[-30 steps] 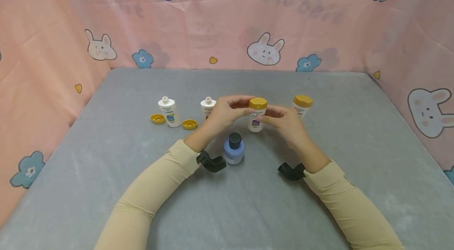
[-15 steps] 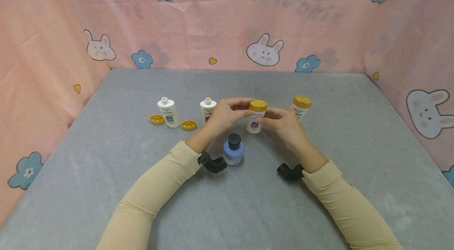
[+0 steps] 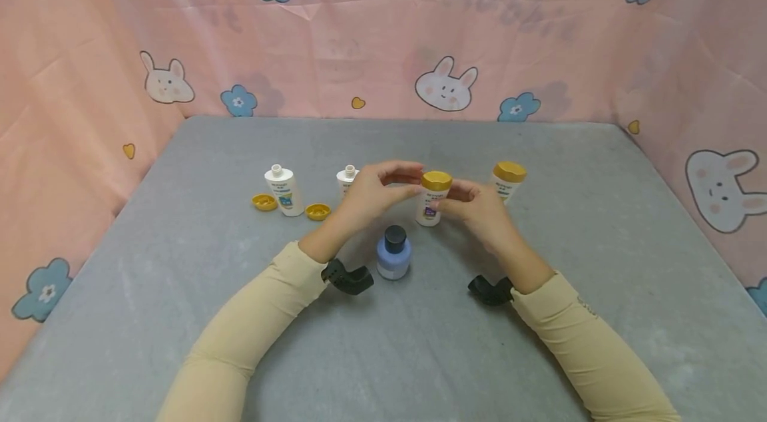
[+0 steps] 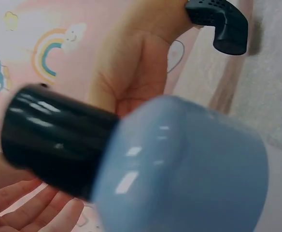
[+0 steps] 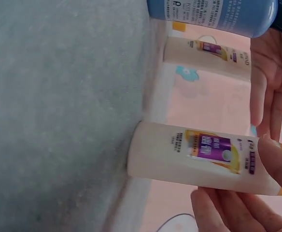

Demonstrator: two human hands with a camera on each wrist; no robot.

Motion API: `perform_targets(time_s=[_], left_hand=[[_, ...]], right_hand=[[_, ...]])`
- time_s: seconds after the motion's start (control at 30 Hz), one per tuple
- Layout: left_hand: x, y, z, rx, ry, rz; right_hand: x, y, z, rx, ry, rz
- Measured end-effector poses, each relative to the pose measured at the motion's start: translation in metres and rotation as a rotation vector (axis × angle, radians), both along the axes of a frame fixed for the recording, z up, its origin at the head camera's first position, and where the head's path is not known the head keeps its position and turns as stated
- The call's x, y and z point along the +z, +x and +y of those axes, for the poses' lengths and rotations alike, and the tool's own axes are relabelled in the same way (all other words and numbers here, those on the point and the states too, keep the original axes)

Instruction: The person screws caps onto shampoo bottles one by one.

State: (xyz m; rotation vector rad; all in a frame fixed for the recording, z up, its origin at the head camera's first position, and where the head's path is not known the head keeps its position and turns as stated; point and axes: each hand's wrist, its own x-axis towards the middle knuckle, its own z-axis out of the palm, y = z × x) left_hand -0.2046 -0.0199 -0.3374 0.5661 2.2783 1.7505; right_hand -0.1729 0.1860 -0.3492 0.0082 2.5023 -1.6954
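Upright white bottle (image 3: 424, 208) pinched in my right hand (image 3: 481, 210), nearer one; my left hand (image 3: 377, 192), fingers loose, just left of its gold cap (image 3: 437, 181).

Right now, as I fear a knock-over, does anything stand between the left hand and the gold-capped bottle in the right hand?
Nothing visible does. The left hand is right at the gold cap of that bottle; touch is unclear. The blue bottle stands nearer the viewer, outside that gap.
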Motion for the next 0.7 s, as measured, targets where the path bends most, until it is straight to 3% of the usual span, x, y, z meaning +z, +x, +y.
perform_targets(time_s=[0.33,0.53,0.7], left_hand=[[0.021,0.013,-0.037,0.051,0.062,0.057],[0.031,0.018,-0.064,0.142,0.077,0.123],[0.03,0.02,-0.082,0.215,0.067,0.162]], right_hand=[[0.021,0.01,0.002,-0.035,0.022,0.067],[0.032,0.018,-0.002,-0.067,0.036,0.132],[0.039,0.025,-0.006,-0.084,0.018,0.212]])
